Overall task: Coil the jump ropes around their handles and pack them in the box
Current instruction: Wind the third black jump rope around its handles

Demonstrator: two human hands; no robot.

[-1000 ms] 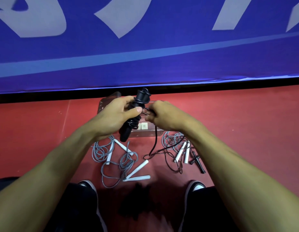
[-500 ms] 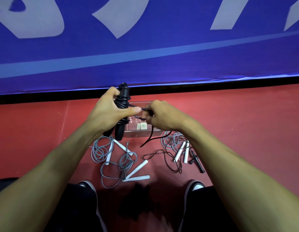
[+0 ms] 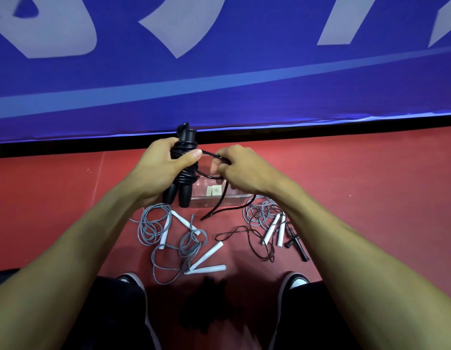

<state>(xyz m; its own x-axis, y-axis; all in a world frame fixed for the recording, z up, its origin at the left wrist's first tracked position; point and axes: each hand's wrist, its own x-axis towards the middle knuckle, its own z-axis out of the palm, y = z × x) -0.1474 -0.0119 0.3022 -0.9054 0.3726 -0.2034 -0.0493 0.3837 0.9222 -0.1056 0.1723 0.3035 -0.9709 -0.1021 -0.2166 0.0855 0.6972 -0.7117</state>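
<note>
Grey ropes [image 3: 168, 238] lower centre, clear box [image 3: 219, 198] behind hands, left hand [image 3: 158, 170] gripping black handles [image 3: 184, 173], right hand [image 3: 239, 168] pinching black rope [image 3: 214, 155]

I see red floor [image 3: 68, 198] across the middle, blue banner [image 3: 244, 72] with pale lettering along the far side, black strip under it. Near edge: dark trousers [image 3: 105, 319], two black shoes [image 3: 293, 280] with white toe caps.

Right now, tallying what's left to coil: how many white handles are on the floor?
6 white handles: four at lower left, two by the right forearm; the arm may hide more.
</note>
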